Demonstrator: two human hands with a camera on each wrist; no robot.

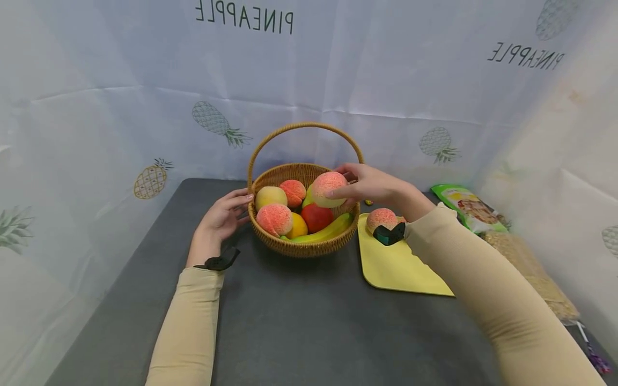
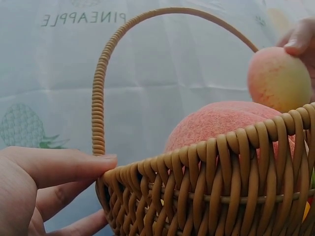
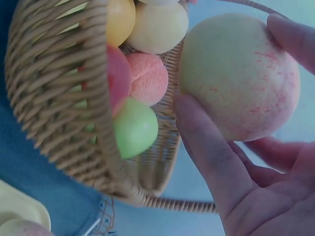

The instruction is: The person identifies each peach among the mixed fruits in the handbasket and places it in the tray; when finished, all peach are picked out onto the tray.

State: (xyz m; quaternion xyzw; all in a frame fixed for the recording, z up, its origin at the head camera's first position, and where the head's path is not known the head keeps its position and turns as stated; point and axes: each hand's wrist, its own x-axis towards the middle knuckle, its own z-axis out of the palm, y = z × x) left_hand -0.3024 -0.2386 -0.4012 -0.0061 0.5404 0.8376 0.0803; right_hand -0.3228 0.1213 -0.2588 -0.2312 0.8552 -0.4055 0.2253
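My right hand (image 1: 369, 182) grips a pink and pale yellow peach (image 1: 330, 188) over the right side of a wicker basket (image 1: 309, 247). In the right wrist view, its thumb and fingers are spread around the peach (image 3: 236, 78). My left hand (image 1: 223, 214) holds the basket's left rim near the foot of the handle, as the left wrist view shows. Inside the basket lie two more peaches, one in front (image 1: 274, 219) and one behind (image 1: 292, 193), a pale yellow round fruit (image 1: 271, 198), a red fruit (image 1: 317, 217), an orange-yellow fruit (image 1: 298, 227), a green fruit (image 3: 136, 128) and a banana (image 1: 325, 232).
Right of the basket, a yellow board (image 1: 401, 268) carries another peach (image 1: 381, 220), partly behind my right forearm. Farther right are a green package (image 1: 468, 206) and a clear bag of grainy food (image 1: 531, 273). A pineapple-print curtain (image 1: 309, 69) hangs behind the grey table (image 1: 309, 321).
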